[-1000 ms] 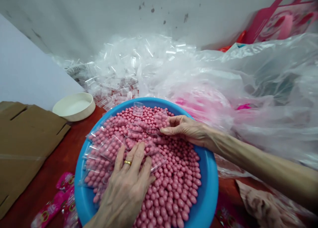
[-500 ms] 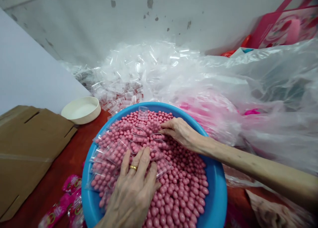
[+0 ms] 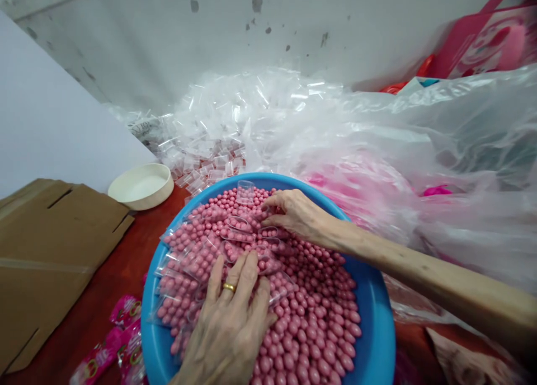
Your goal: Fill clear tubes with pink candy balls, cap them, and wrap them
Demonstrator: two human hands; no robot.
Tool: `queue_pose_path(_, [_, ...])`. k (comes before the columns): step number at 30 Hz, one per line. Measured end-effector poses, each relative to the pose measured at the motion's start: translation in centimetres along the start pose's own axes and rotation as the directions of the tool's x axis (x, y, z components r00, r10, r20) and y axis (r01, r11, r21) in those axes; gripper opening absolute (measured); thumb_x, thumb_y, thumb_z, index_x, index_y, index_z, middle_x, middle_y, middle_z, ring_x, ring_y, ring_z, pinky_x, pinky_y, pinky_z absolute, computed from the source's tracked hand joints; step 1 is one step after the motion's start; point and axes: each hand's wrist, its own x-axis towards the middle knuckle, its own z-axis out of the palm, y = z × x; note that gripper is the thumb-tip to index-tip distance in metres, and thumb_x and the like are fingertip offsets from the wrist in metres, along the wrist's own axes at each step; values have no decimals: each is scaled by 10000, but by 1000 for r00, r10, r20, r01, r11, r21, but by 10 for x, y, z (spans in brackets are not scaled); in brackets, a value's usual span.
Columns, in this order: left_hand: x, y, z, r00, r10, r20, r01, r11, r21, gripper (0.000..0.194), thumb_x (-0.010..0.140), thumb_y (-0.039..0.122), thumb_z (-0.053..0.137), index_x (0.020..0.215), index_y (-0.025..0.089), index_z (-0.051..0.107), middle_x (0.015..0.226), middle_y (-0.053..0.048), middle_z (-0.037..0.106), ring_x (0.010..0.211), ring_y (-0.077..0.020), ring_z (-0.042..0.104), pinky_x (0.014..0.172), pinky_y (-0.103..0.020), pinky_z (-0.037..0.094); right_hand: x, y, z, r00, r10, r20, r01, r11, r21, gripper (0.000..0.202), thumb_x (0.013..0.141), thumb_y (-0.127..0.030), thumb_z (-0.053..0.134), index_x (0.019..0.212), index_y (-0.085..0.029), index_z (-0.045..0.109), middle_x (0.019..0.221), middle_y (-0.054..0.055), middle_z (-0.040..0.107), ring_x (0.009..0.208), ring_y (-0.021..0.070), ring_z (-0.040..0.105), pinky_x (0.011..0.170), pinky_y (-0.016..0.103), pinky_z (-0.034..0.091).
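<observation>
A blue basin holds a heap of small pink balls, with clear plastic sleeves full of the same balls lying on its left half. My left hand, a gold ring on one finger, rests palm down over the filled sleeves with its fingers spread. Above and to its right is my right hand, thumb and fingers apart at the far edge of the sleeve group, with nothing visibly gripped. One clear sleeve stands upright near the basin's back rim.
Empty clear sleeves pile up against the wall. A white round dish and flattened cardboard are on the left, with pink wrapped packets nearer me. Large plastic bags and a pink bag fill the right.
My right thumb and fingers have spread apart and shifted slightly left and up over the sleeves. My left hand stays on the filled sleeves. The view has shifted a little.
</observation>
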Motion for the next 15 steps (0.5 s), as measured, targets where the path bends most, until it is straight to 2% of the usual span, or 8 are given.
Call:
queue_pose_path(3, [0, -1, 1, 1000, 9, 3, -9, 1000, 0, 226, 907, 274, 485, 991, 124, 632, 1175, -213, 639, 1168, -304, 552, 1020, -538, 351, 0, 0, -3, 1000, 12, 5, -13, 997, 75, 155, 773, -269, 614, 665, -161, 639, 598, -36, 500, 596, 104, 410, 576, 249, 285])
queue_pose_path(8, [1, -1, 2, 1000, -2, 7, 2, 1000, 2, 238, 912, 289, 472, 985, 128, 632, 1195, -206, 628, 1156, -296, 559, 1021, -528, 350, -6, 1, -20, 996, 91, 24, -94, 950, 297, 197, 770, -320, 581, 765, -133, 643, 637, -26, 538, 575, 97, 452, 534, 227, 322])
queue_pose_path(12, [2, 0, 0, 1000, -14, 2, 14, 1000, -9, 232, 914, 279, 473, 973, 128, 639, 1183, -200, 636, 1148, -294, 563, 1028, -519, 340, -13, 5, -17, 990, 142, -4, -128, 910, 394, 176, 732, -306, 610, 691, -136, 603, 603, -43, 476, 555, 85, 413, 511, 219, 303])
queue_pose_path(15, [2, 0, -1, 1000, -15, -6, 15, 1000, 3, 225, 912, 271, 475, 965, 130, 643, 1199, -203, 624, 1145, -288, 564, 1031, -513, 338, -15, 5, -12, 989, 148, -27, -121, 889, 441, 185, 730, -324, 622, 740, -140, 617, 664, -34, 524, 597, 90, 437, 552, 222, 330])
